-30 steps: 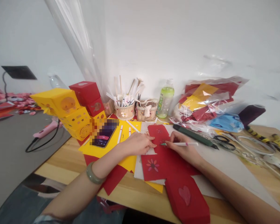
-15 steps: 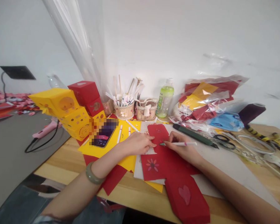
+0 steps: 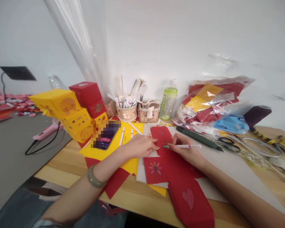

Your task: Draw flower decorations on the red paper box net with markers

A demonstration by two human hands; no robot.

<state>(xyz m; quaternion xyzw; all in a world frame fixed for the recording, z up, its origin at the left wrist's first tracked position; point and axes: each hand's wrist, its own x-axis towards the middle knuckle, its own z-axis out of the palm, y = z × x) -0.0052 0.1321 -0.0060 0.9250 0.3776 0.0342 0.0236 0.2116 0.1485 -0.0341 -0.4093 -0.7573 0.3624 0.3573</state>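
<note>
A green-tipped marker pen (image 3: 186, 146) with a white barrel is pinched in my right hand (image 3: 185, 150), its tip at the upper panel of a red paper cutout (image 3: 178, 164). Flat on that panel's left edge rest the outstretched fingers of my left hand (image 3: 143, 145). The cutout is an unfolded box shape; it bears a drawn flower (image 3: 155, 168) in orange, pink and purple on a left flap and a pink heart (image 3: 188, 199) on the lower panel. Small marks show near the pen tip, too fine to make out.
Left of my hands are a phone (image 3: 106, 136) on yellow paper (image 3: 92, 152) and stacked yellow (image 3: 54, 101) and red boxes (image 3: 85, 93). Behind stand a basket of markers (image 3: 126, 113), another basket (image 3: 148, 114) and a green bottle (image 3: 168, 101). Scissors (image 3: 229, 145) and a dark green cutter-like tool (image 3: 199, 138) lie right.
Hardly anything differs. The marker pen has shifted very slightly to the right with my right hand; my left hand stays on the red paper.
</note>
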